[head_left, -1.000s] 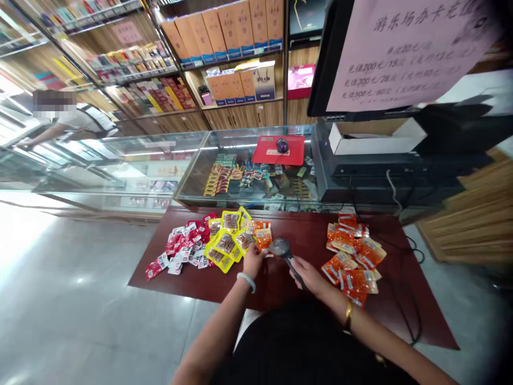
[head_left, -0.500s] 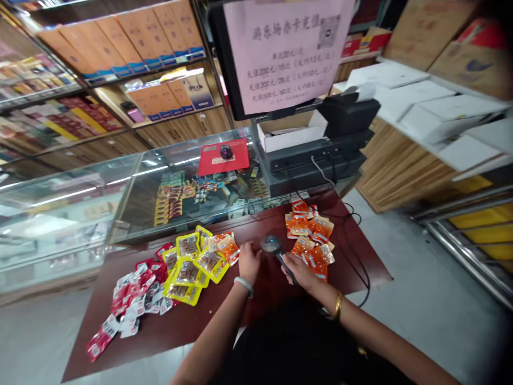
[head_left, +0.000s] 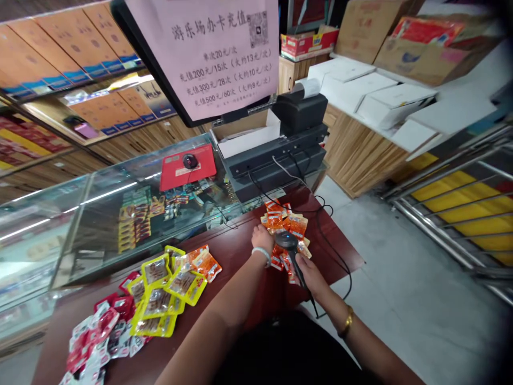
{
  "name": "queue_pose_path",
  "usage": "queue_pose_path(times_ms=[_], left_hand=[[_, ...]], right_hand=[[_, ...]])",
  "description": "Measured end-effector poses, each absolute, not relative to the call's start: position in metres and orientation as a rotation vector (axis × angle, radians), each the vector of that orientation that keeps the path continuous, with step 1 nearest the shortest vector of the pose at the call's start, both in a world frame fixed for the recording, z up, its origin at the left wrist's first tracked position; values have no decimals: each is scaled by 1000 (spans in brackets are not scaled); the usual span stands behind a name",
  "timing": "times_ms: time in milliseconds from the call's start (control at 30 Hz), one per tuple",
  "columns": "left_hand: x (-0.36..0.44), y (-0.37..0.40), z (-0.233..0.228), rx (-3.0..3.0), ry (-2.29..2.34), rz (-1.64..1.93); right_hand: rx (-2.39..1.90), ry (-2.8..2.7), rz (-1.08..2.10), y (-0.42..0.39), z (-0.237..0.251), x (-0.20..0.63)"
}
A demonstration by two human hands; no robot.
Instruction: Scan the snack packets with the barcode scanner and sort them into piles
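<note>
My right hand (head_left: pixel 310 275) is wrapped round the handle of a black barcode scanner (head_left: pixel 287 240), its head over a pile of orange snack packets (head_left: pixel 296 224). At the pile's left edge is my left hand (head_left: pixel 262 239), its fingers curled against the packets. Whether a packet is between those fingers is hidden. Further left lie two loose orange packets (head_left: pixel 207 264), touching a heap of yellow-edged snack pouches (head_left: pixel 158 302). Red and white packets (head_left: pixel 94 337) are heaped at the far left of the dark red tabletop (head_left: pixel 236 256).
Behind the tabletop is a glass display case (head_left: pixel 104 214) with a red mouse pad (head_left: pixel 166 176) on it. A monitor with a pink sign (head_left: pixel 224 69) and a receipt printer (head_left: pixel 300 112) stand at the back. A black cable (head_left: pixel 334 254) loops over the table's right edge.
My left hand has moved right, from beside the loose orange packets to the orange pile. The scanner has also come over that pile. The view has turned right.
</note>
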State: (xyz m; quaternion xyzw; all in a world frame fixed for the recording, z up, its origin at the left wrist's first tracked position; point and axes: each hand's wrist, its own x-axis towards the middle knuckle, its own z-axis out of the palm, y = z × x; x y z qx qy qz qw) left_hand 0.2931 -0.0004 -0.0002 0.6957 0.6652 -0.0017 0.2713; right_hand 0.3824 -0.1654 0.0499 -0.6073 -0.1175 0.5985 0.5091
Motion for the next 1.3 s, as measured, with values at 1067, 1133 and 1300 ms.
queue_pose_path(times_ms=[1067, 1133, 1300], left_hand=[[21, -50, 14, 881, 1940, 1088], [8, -52, 19, 970, 2116, 1064], [31, -60, 23, 1488, 2344, 776]], right_hand=[[-1202, -979, 1968, -117, 66, 228], [-1201, -1000, 1964, -122, 62, 231], [-1276, -961, 1918, -140, 47, 258]])
